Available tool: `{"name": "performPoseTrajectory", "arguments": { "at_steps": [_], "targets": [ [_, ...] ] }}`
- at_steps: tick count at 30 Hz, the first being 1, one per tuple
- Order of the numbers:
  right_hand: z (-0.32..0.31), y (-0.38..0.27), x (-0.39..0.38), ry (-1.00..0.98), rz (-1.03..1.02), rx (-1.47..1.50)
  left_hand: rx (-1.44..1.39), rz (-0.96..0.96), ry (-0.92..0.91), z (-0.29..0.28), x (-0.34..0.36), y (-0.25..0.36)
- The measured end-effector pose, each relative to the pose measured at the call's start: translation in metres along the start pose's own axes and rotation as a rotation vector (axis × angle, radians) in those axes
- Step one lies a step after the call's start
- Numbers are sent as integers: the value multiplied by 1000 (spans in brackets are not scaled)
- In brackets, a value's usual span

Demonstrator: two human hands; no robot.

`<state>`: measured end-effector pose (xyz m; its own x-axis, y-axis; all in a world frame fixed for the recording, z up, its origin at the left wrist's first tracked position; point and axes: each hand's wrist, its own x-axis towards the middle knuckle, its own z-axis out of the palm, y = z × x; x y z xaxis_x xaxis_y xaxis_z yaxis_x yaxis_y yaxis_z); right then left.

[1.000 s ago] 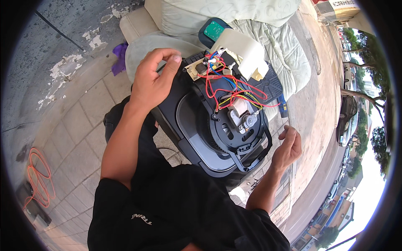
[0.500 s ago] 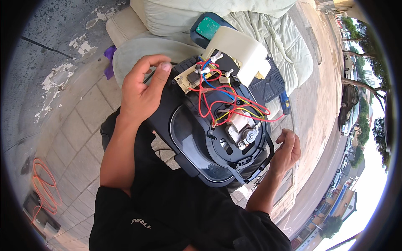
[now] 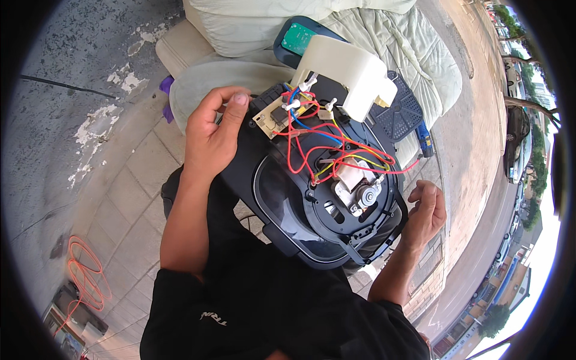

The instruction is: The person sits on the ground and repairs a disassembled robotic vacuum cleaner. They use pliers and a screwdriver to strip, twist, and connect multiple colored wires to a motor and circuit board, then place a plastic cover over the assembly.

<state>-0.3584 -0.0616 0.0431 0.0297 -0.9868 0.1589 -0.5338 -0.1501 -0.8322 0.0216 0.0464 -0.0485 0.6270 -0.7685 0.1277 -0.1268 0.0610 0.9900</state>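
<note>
A black round appliance point(image 3: 282, 198) lies opened on my lap, its inside facing up. Red, yellow and blue wires point(image 3: 327, 150) run from a small tan circuit board point(image 3: 282, 114) to a metal motor point(image 3: 354, 186). A white plastic housing point(image 3: 345, 72) sits at its far end. My left hand point(image 3: 213, 135) grips the appliance's left upper edge beside the circuit board. My right hand point(image 3: 426, 210) hovers at the right rim, fingers curled, and whether it holds anything is hidden.
A pale cushion and quilted cloth point(image 3: 390, 42) lie ahead, with a dark panel carrying a green circuit board point(image 3: 297, 36) and a black vented cover point(image 3: 399, 114). An orange cord point(image 3: 84, 270) coils on the tiled floor at left. A street lies to the right.
My left hand slid down along the appliance's left edge. The appliance shifted closer in view. My right hand lifted slightly near the right rim.
</note>
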Motion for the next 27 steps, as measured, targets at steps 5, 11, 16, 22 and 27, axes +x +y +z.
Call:
{"name": "performPoseTrajectory", "arguments": {
  "at_steps": [5,11,16,22,27],
  "targets": [
    [1,0,-11,40,54,11,-58,-180,-61,-6,9,0],
    [0,41,-31,104,105,238,-169,-315,16,-18,24,-17],
    [-14,87,-45,51,190,263,-210,-251,29,-14,22,-17],
    [-17,61,-35,122,151,334,-211,-101,-7,-7,7,-9],
    [-36,18,2,140,-101,182,-64,41,-128,-12,16,9]
  ]
}}
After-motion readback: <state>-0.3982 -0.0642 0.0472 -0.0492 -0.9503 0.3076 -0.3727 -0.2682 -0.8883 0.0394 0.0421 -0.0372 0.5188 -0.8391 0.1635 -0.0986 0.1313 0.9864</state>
